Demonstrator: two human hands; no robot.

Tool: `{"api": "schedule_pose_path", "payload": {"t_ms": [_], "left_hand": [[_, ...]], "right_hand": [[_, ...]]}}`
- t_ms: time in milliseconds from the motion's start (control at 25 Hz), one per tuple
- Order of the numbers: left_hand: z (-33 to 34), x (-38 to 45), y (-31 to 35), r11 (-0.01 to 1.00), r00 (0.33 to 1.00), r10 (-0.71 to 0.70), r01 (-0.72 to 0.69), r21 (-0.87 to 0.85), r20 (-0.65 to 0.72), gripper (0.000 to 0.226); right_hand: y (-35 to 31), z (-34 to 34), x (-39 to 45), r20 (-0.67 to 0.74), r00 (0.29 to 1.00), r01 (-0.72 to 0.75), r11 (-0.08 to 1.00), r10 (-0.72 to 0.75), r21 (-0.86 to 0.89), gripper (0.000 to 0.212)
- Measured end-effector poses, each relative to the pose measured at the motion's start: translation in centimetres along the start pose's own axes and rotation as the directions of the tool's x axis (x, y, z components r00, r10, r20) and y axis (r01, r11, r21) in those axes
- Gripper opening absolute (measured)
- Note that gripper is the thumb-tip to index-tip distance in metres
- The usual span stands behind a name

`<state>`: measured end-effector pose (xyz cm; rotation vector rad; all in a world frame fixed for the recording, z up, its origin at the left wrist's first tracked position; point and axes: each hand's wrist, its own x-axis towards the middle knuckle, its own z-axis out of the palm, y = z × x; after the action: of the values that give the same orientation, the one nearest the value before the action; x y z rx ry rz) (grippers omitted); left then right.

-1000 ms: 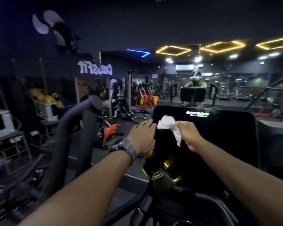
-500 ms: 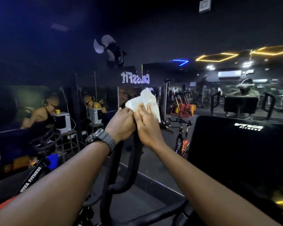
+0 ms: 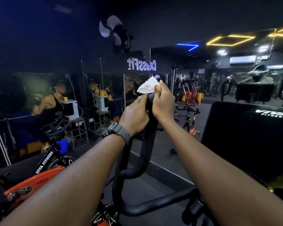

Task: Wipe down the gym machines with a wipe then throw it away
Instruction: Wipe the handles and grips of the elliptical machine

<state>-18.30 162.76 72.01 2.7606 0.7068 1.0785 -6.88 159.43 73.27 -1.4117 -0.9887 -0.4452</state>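
Fingers [image 3: 158, 88] of both hands pinch the wipe [image 3: 147, 86] just above the handlebar [image 3: 149, 121]; spreading it flat first should clean better.

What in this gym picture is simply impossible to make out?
All in the head view:
- Top of the black handlebar: hidden behind the left hand and right hand.
- Whether the white wipe touches the bar: the fingers cover the contact.
- The machine's console: dark, its right side cut off by the frame edge.
- The orange bike: lower part cut off, partly behind the left forearm.
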Motion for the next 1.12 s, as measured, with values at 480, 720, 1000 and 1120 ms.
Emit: {"api": "schedule_pose_path", "payload": {"t_ms": [480, 720, 1000, 1120], "left_hand": [[1.3, 0.0, -0.4, 1.000, 0.998, 0.004, -0.004, -0.003, -0.056, 0.063], [1.3, -0.2, -0.8, 1.000, 0.999, 0.009, -0.010, -0.019, -0.047, 0.065], [1.5, -0.4, -1.3, 0.999, 0.997, 0.034, -0.036, -0.039, -0.065, 0.074], [0.8, -0.6, -1.1, 0.999, 0.999, 0.031, -0.032, -0.032, -0.042, 0.077]], "right_hand": [[-0.6, -0.5, 0.3, 0.053, 0.998, -0.028, 0.998, 0.031, -0.051, 0.045], [1.5, 1.0, -3.5, -0.149, 0.984, 0.092, 0.995, -0.098, -0.050, 0.047], [2.8, 2.5, -11.1, -0.023, 0.999, 0.043, 0.995, -0.041, 0.088, 0.058], [2.3, 2.4, -12.3, 0.013, 1.000, -0.015, 0.990, 0.013, 0.138, 0.057]]}}
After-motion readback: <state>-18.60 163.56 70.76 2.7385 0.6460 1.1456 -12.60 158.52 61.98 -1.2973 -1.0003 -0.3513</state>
